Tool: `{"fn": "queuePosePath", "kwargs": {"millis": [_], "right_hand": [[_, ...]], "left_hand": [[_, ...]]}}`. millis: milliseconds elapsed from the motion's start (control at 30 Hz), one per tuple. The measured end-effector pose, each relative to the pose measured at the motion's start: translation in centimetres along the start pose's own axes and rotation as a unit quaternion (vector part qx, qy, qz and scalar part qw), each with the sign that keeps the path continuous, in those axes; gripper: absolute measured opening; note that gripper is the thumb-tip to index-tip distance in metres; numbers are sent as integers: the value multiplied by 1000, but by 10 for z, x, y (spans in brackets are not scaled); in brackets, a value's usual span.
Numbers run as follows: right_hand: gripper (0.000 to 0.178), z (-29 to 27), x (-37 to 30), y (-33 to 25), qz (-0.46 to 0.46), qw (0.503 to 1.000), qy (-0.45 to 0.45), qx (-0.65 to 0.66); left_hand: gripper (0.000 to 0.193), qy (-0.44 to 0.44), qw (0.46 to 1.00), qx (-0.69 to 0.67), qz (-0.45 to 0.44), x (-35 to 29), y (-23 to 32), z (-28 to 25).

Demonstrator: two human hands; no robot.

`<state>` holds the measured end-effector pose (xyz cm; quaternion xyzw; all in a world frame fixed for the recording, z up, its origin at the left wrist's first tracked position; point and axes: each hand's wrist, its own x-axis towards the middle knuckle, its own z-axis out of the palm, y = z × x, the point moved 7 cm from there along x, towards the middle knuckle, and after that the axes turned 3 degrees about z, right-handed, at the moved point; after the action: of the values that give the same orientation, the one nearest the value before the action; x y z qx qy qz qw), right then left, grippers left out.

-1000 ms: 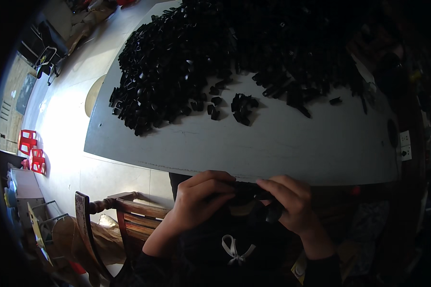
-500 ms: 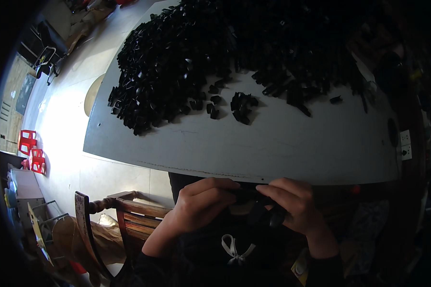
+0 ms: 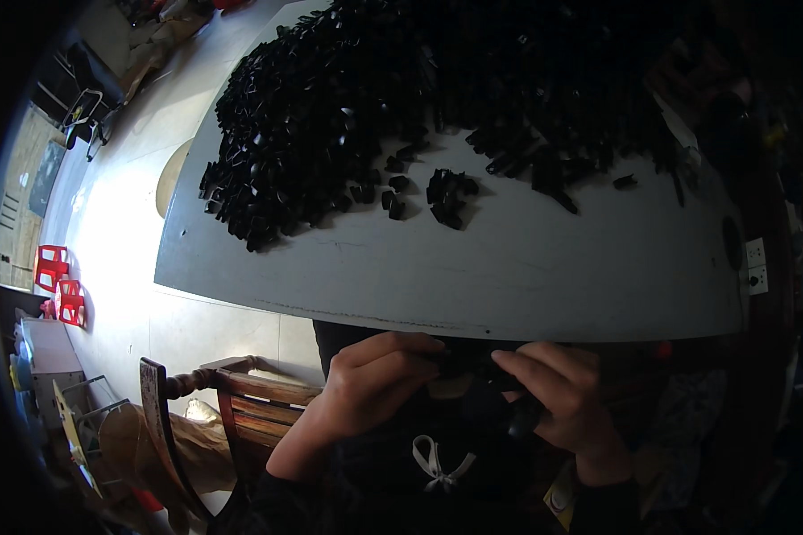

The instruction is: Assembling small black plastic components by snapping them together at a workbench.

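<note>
Pinching a dark piece (image 3: 462,358) near five o'clock, left hand (image 3: 375,385) at six, its fingers pressed together, right hand (image 3: 558,392) at four, its grip too dark to tell, black pieces (image 3: 303,134) heaped around twelve on the grey counter (image 3: 401,276).

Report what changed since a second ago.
The right hand moved right and slightly toward the body, widening the gap to the left hand, itself slightly lower. Any grasp change is too dark to tell. The black pieces on the table stayed put.

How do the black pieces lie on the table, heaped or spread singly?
Mostly heaped: the black pieces overlap densely at left; a few lie apart.
</note>
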<state>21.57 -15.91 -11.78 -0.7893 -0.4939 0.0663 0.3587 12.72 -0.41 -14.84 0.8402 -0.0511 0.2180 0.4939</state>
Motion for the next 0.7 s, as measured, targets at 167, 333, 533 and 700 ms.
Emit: {"fn": "queuePosePath", "kwargs": {"millis": [167, 333, 533, 700], "right_hand": [[33, 6, 5, -6, -39, 999, -20, 11], [30, 11, 1, 3, -5, 998, -45, 37], [29, 32, -3, 6, -55, 989, -84, 107], [17, 56, -18, -20, -152, 986, -11, 72]], "left_hand": [[11, -1, 1000, -10, 20, 1, 4, 2], [16, -25, 998, -29, 42, -1, 3, 6], [21, -8, 954, -289, -79, -3, -6, 25], [64, -73, 892, -438, -83, -17, -4, 50]]}}
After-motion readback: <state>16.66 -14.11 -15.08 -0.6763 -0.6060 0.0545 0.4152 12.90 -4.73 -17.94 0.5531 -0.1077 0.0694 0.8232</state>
